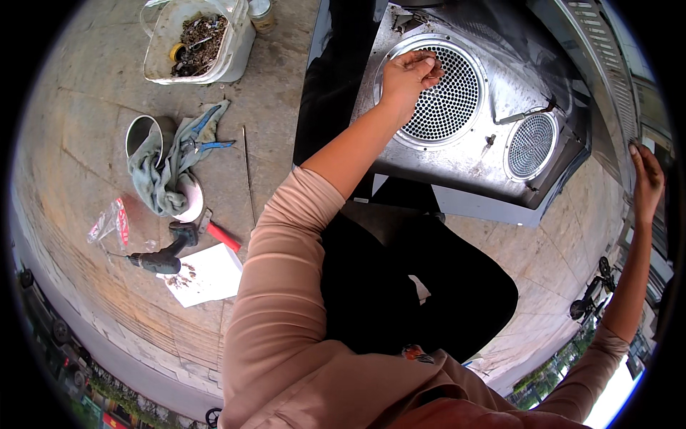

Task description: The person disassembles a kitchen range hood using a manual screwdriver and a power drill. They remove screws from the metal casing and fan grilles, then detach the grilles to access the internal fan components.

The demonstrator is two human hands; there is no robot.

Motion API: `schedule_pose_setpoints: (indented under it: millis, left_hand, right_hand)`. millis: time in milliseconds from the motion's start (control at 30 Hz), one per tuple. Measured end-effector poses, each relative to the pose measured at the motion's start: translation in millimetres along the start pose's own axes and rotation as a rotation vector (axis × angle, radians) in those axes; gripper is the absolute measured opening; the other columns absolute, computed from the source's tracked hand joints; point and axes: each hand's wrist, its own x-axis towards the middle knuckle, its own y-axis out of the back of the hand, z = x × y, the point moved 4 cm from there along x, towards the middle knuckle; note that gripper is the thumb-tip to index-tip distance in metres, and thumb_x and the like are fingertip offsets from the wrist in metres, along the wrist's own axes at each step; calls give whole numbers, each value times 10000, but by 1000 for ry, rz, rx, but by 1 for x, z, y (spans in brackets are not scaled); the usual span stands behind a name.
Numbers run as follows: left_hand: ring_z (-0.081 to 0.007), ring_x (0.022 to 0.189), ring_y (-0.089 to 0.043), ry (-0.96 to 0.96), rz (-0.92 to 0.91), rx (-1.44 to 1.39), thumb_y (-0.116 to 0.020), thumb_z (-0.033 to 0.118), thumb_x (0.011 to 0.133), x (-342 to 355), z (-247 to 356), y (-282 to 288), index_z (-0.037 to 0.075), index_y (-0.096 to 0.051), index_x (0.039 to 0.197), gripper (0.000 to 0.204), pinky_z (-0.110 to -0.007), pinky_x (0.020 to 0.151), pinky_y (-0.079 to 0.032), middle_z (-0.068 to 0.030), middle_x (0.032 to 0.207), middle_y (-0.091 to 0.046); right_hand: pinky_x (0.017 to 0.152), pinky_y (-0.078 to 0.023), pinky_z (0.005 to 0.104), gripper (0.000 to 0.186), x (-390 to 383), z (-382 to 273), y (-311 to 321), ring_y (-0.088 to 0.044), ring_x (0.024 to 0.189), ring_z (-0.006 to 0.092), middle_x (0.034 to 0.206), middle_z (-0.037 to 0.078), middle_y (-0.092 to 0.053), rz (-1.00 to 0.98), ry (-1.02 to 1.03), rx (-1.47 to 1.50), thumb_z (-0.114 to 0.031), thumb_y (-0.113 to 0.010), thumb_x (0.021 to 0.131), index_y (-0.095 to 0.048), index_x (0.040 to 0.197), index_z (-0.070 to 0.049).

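Note:
My left hand [411, 80] is above the large round perforated metal grille [450, 104] of a steel appliance housing [493, 168], fingers curled and pinched; whatever is between them is too small to make out. A smaller round grille [529, 146] and a short metal bracket [518, 116] sit to its right. At the far right, my right hand [645, 175] grips the edge of a slotted metal panel [607, 86] that stands up along that side of the housing. A glossy black panel [321, 86] borders the housing on the left.
Left on the paved ground lie a white bucket of debris [236, 53], a jar [261, 14], a pot [139, 129], rags [157, 179], blue pliers [214, 145], a thin rod [248, 171], a drill [161, 261], a red-handled scraper [221, 236], a plastic bag [107, 225] and stained paper [214, 279].

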Motion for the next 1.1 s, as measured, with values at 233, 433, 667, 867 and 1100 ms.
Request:
schedule_pose_setpoints:
  millis: [233,433,667,867,1100]
  left_hand:
    - [-135,850,-672,-121,-165,358,-587,121,947,-42,26,22,12,-656,1079,185,-242,701,-530,-62,964,-690]
    - [-121,818,-646,-282,-260,467,-588,59,937,-72,43,41,-16,-638,1168,247,-242,723,-543,-102,1090,-665]
    - [-130,859,-647,-481,16,599,-578,43,938,-109,114,112,-15,-649,1151,231,-240,697,-533,-103,1055,-676]
    - [-116,826,-630,-614,371,781,-591,84,943,-124,198,221,-21,-640,1142,229,-248,690,-517,-83,980,-672]
    - [-243,932,-638,-885,629,1634,-675,85,837,-138,285,279,90,-670,1101,264,-333,806,-512,-92,1049,-667]
  right_hand:
    - [886,-443,226,266,6,-2,-11,-599,936,94,992,39,-688,6,-2,74,-182,-702,890,-685,1073,10]
    - [969,-417,257,297,-1,30,-6,-591,1041,123,1105,67,-671,30,63,70,-199,-645,929,-661,1151,-2]
    - [1029,-388,280,336,-6,23,-26,-557,1166,154,1255,90,-623,92,63,-1,-224,-555,981,-622,1222,0]
    - [992,-401,276,341,-14,-2,-32,-569,1117,162,1217,80,-634,194,88,45,-232,-582,970,-611,1238,-24]
    - [1028,-372,281,382,-18,-30,-40,-550,1159,174,1251,90,-620,257,20,6,-253,-564,973,-584,1270,-14]
